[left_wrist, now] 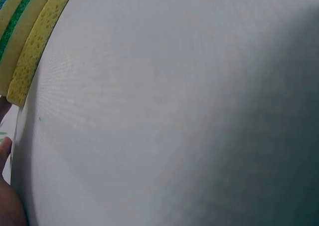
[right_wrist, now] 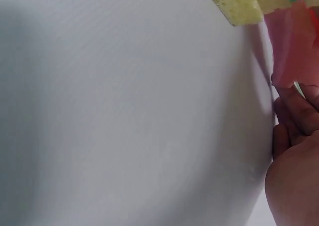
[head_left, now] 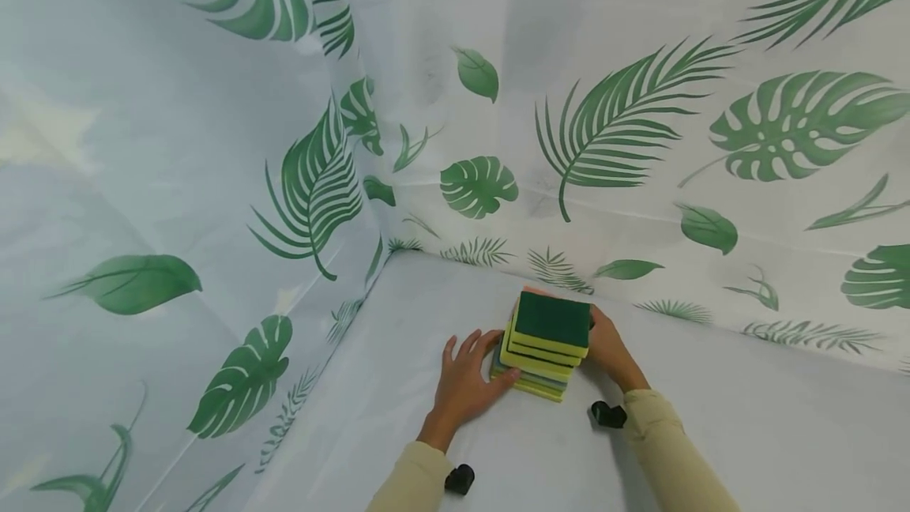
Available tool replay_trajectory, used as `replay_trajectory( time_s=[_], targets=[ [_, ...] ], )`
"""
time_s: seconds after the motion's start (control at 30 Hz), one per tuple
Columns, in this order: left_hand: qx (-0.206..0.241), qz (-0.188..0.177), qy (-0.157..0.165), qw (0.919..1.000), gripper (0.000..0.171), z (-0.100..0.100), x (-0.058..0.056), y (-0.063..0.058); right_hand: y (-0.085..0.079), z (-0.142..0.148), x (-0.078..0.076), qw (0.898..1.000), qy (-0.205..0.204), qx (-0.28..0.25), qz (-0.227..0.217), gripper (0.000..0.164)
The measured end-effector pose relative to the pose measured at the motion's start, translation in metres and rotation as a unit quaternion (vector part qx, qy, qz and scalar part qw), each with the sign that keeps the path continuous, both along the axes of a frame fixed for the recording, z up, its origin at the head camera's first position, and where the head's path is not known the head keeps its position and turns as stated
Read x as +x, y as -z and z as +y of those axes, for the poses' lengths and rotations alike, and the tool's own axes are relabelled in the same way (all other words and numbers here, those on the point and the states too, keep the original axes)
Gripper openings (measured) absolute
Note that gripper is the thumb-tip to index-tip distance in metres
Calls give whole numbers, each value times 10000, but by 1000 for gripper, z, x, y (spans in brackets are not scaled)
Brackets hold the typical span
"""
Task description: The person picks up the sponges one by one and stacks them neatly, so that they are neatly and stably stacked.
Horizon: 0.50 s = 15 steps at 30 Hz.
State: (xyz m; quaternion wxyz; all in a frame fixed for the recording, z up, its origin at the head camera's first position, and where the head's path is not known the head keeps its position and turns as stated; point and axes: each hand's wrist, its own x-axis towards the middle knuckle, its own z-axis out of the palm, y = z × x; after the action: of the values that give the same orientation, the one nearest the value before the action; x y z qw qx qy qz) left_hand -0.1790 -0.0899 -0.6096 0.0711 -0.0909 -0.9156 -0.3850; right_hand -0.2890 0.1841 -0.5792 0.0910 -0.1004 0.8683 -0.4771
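Observation:
A stack of several yellow sponges point(head_left: 543, 358) stands on the white table, its top sponge point(head_left: 553, 319) showing a dark green scouring face. My left hand point(head_left: 465, 385) is at the stack's left side with fingers spread and straight, the thumb at the front left corner. The right hand point(head_left: 613, 346) reaches round the right rear of the stack, its fingers mostly hidden there in the head view. In the right wrist view, fingertips meet the lower edge of a pink piece point(right_wrist: 294, 51) beside the sponges; whether they pinch it I cannot tell. Striped sponge edges point(left_wrist: 37, 44) show in the left wrist view.
White sheeting printed with green leaves point(head_left: 479, 188) rises behind and to the left of the table point(head_left: 526, 464). A small black object point(head_left: 460, 480) sits by the left sleeve, and another black object point(head_left: 608, 415) by the right wrist.

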Motion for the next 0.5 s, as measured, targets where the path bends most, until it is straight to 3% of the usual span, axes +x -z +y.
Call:
replay_trajectory(
  time_s=[0.23, 0.5],
  targets=[
    [-2, -88, -39, 10000, 76, -2, 4, -6, -7, 2, 5, 9978, 303, -313, -503, 64],
    [-58, -65, -21, 10000, 76, 2, 0, -5, -27, 10, 9, 9981, 450, -416, -114, 59]
  ],
)
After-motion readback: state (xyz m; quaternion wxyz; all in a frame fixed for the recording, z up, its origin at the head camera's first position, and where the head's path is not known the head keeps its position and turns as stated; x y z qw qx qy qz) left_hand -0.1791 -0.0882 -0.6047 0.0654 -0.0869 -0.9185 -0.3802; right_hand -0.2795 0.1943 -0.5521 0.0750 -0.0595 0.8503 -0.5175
